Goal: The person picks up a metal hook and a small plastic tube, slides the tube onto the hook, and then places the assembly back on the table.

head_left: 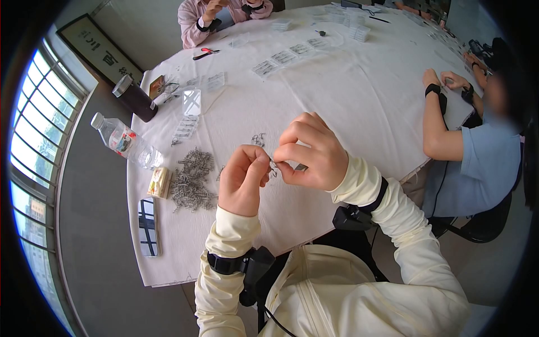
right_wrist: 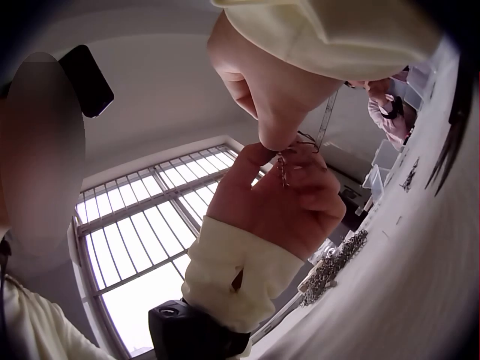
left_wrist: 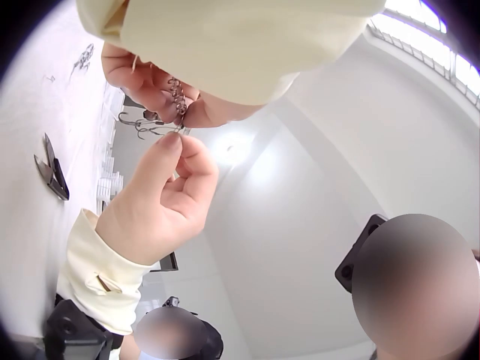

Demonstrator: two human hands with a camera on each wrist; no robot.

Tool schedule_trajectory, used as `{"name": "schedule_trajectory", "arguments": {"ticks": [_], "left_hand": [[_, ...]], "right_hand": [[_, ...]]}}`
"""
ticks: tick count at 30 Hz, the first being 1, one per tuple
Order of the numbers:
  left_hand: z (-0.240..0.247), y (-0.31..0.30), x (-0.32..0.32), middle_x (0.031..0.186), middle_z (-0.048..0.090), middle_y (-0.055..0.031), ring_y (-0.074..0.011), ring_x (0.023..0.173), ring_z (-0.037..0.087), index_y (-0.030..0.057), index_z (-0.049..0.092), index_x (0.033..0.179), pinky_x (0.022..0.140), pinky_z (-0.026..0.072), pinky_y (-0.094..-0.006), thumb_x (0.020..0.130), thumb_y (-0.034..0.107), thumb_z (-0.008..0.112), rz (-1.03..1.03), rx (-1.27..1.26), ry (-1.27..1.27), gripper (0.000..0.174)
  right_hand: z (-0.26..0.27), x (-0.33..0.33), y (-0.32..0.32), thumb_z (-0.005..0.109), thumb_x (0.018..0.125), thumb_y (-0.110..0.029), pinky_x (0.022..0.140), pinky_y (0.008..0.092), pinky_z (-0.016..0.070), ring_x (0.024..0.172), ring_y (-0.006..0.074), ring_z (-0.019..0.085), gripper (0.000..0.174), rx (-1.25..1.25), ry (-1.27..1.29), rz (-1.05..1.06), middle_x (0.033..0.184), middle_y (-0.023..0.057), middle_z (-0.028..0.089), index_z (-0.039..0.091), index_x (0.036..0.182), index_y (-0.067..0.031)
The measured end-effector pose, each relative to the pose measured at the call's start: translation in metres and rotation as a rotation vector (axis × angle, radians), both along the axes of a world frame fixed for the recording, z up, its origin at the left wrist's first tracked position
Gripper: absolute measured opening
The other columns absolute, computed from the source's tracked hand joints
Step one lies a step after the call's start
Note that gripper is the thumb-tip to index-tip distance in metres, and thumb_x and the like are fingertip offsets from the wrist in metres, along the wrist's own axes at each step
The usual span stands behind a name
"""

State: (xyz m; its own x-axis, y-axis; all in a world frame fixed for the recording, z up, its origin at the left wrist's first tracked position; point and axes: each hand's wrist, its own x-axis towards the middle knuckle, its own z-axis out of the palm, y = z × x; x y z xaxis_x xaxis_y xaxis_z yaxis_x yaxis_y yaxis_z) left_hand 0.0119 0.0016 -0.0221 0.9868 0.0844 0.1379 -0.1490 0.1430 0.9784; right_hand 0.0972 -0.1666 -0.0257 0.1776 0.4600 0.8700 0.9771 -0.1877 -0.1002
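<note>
In the head view, my left hand (head_left: 242, 178) and right hand (head_left: 315, 153) meet fingertip to fingertip over the table's near part. A short chain of small metal links, like fishing swivels (left_wrist: 177, 97), hangs at my left fingers, which pinch it. Dark curved fishing hooks (left_wrist: 141, 124) stick out beside the pinched tips in the left wrist view. My right thumb and index finger pinch the hook end against the left fingertips; the exact joint is hidden. Below my right hand lies a tool with dark pointed jaws (left_wrist: 52, 171). Behind the hands sits a small cluster of metal pieces (head_left: 258, 139).
Left of my hands is a heap of metal swivels (head_left: 192, 180), with a yellow-white packet (head_left: 159, 182), phone (head_left: 149, 227), water bottle (head_left: 126, 141) and dark flask (head_left: 136, 100) along the edge. Clear plastic boxes (head_left: 191, 103) and red-handled pliers (head_left: 205, 53) lie farther off. Other people sit around the table.
</note>
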Motion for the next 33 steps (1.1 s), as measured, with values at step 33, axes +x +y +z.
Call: {"name": "schedule_trajectory", "arguments": {"ticks": [33], "left_hand": [[-0.002, 0.006, 0.0, 0.084, 0.06, 0.0011, -0.0064, 0.076, 0.051, 0.0009, 0.061, 0.099, 0.07, 0.042, -0.0219, 0.099, 0.019, 0.063, -0.033, 0.107, 0.012, 0.018]], "right_hand": [[0.005, 0.002, -0.01, 0.072, 0.082, -0.012, 0.07, 0.0286, 0.0396, 0.078, 0.012, 0.055, 0.009, -0.081, 0.786, 0.251, 0.081, -0.0016, 0.064, 0.067, 0.088, -0.0078]]}}
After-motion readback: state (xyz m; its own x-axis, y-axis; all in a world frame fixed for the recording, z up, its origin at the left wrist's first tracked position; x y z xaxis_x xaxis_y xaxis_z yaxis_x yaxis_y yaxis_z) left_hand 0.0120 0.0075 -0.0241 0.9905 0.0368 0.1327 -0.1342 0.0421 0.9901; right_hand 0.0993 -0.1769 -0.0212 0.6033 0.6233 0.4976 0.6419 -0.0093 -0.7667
